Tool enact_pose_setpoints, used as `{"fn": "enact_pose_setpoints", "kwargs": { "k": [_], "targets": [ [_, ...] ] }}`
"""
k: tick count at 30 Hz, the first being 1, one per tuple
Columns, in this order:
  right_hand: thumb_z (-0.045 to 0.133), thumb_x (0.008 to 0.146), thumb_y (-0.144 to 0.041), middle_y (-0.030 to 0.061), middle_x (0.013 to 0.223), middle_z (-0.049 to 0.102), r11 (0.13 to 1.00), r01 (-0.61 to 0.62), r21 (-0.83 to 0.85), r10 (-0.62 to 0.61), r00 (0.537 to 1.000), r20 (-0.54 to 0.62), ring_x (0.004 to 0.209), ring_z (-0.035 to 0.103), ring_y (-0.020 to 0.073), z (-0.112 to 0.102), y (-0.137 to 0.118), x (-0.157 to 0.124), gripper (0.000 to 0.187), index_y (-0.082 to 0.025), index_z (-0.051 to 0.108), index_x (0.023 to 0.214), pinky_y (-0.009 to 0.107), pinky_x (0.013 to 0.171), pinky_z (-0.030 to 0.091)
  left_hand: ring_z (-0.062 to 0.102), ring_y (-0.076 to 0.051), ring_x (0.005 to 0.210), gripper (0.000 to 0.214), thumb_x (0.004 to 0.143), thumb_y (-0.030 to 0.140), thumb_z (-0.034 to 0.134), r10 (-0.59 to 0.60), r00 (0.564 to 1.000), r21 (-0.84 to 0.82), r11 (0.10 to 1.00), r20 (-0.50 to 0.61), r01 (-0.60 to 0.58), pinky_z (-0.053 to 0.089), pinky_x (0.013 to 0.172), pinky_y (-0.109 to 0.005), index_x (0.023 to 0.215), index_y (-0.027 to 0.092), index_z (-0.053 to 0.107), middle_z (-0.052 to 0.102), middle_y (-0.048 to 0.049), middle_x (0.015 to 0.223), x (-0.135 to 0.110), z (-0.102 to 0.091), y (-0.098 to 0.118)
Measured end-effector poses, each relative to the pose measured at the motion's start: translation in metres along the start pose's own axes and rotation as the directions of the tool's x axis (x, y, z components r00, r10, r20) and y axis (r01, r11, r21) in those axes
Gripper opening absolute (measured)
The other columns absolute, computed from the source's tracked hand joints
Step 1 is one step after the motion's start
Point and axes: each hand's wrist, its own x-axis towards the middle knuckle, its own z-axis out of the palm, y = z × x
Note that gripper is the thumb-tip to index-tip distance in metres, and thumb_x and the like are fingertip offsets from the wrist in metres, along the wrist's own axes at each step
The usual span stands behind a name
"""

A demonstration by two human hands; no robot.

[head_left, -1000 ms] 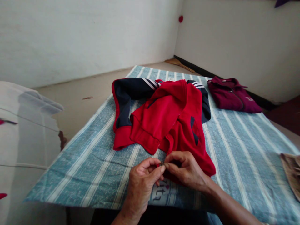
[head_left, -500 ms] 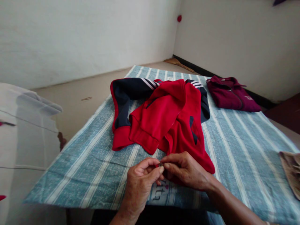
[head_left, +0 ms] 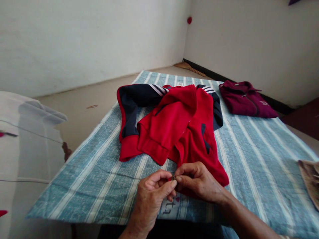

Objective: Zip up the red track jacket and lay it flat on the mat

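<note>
A red and navy zip jacket [head_left: 169, 122] lies spread and rumpled before me, one front panel folded over and white stripes on its shoulders. At its near hem, my left hand [head_left: 153, 192] and my right hand [head_left: 199, 182] meet, thumbs and forefingers closed. Between the fingertips they pinch a small dark metallic piece [head_left: 173, 178] with a bit of red beside it. Whether it is joined to the jacket's zip is too small to tell. Red cloth shows under my right hand. A thin dark line [head_left: 119, 173] runs across the sheet toward my left hand.
The jacket rests on a blue sheet with white stripes [head_left: 82, 179]. A folded maroon zip garment [head_left: 246, 99] sits at the back right. Brown cloth [head_left: 310, 181] lies at the right edge. White fabric [head_left: 27, 132] with a dark cord stands on the left.
Both hands have shifted slightly to the right together, still pinching the small piece. The jacket and the other garments lie as before.
</note>
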Motion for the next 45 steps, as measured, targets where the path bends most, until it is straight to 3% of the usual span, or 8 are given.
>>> {"fn": "enact_pose_setpoints", "kwargs": {
  "k": [6,12,15,18,23,32,37,45],
  "targets": [
    [0.06,0.085,-0.044,-0.0006,0.063,0.055,0.995,0.041,-0.089,-0.041,0.999,-0.001,0.057,0.047,0.0092,-0.003,-0.007,-0.001,0.032,-0.013,0.063,0.077,0.022,0.055,0.037,0.055,-0.009,0.044,0.021,0.063,0.026,0.076,-0.046,0.999,0.04,0.998,0.002,0.046,0.044,0.043,-0.018,0.077,0.013,0.067,0.063,-0.0001,0.049,0.001,-0.006,0.009],
    [0.058,0.087,-0.039,-0.0022,0.06,0.052,0.974,0.071,-0.214,-0.064,0.997,0.04,0.053,0.042,0.0083,-0.008,-0.012,0.0,0.027,-0.015,0.062,0.076,0.021,0.049,0.032,0.067,-0.019,0.06,0.04,0.063,0.018,0.074,-0.069,0.959,0.022,0.997,-0.276,0.078,0.046,0.038,-0.021,0.1,0.011,0.06,0.072,-0.0075,0.076,0.013,-0.027,0.028],
    [0.056,0.087,-0.034,-0.0024,0.06,0.051,0.962,0.07,-0.263,-0.058,0.997,0.052,0.053,0.042,0.0085,-0.007,-0.011,0.001,0.023,-0.015,0.061,0.075,0.021,0.049,0.032,0.071,-0.027,0.081,0.049,0.064,0.01,0.07,-0.111,0.949,-0.045,0.994,-0.295,0.102,0.049,0.04,-0.023,0.11,0.011,0.053,0.072,-0.0153,0.096,0.018,-0.031,0.036],
    [0.055,0.088,-0.031,-0.0031,0.06,0.049,0.963,0.077,-0.257,-0.062,0.996,0.064,0.052,0.04,0.0078,-0.005,-0.01,0.002,0.022,-0.015,0.06,0.073,0.021,0.048,0.03,0.072,-0.025,0.078,0.037,0.067,0.008,0.067,-0.108,0.943,-0.092,0.992,-0.314,0.083,0.045,0.037,-0.02,0.102,0.011,0.056,0.073,-0.0142,0.091,0.023,-0.03,0.043],
    [0.053,0.088,-0.029,-0.0024,0.063,0.05,0.962,0.096,-0.257,-0.082,0.995,0.065,0.056,0.042,0.0088,-0.005,-0.008,0.002,0.021,-0.016,0.058,0.073,0.021,0.051,0.032,0.066,-0.014,0.056,0.009,0.067,0.009,0.067,-0.197,0.956,-0.192,0.969,-0.218,0.156,0.038,0.034,-0.015,0.072,0.012,0.061,0.068,-0.0042,0.064,0.037,-0.023,0.049],
    [0.052,0.084,-0.019,-0.0035,0.06,0.05,0.96,0.101,-0.262,-0.084,0.993,0.078,0.054,0.041,0.0082,-0.003,-0.009,0.006,0.015,-0.016,0.059,0.072,0.02,0.051,0.031,0.041,-0.004,0.031,0.023,0.061,0.022,0.075,-0.323,0.946,-0.039,0.946,0.01,0.323,0.022,0.031,-0.013,0.048,0.011,0.059,0.051,0.0015,0.037,0.052,-0.011,0.04],
    [0.051,0.083,-0.015,-0.0041,0.059,0.048,0.953,0.116,-0.28,-0.097,0.992,0.083,0.054,0.04,0.0075,-0.003,-0.009,0.01,0.015,-0.015,0.059,0.07,0.019,0.05,0.031,0.033,-0.003,0.025,0.032,0.059,0.034,0.074,-0.275,0.961,0.163,0.949,0.015,0.269,0.019,0.032,-0.016,0.043,0.012,0.058,0.042,0.0026,0.027,0.054,-0.011,0.038],
    [0.051,0.083,-0.015,-0.0036,0.059,0.049,0.96,0.1,-0.261,-0.086,0.994,0.064,0.054,0.04,0.0075,-0.002,-0.01,0.01,0.015,-0.014,0.057,0.069,0.019,0.05,0.031,0.032,-0.003,0.027,0.031,0.057,0.034,0.072,-0.22,0.967,0.168,0.966,0.126,0.197,0.018,0.035,-0.019,0.041,0.013,0.056,0.041,0.004,0.03,0.046,-0.011,0.041]
  ]
}}
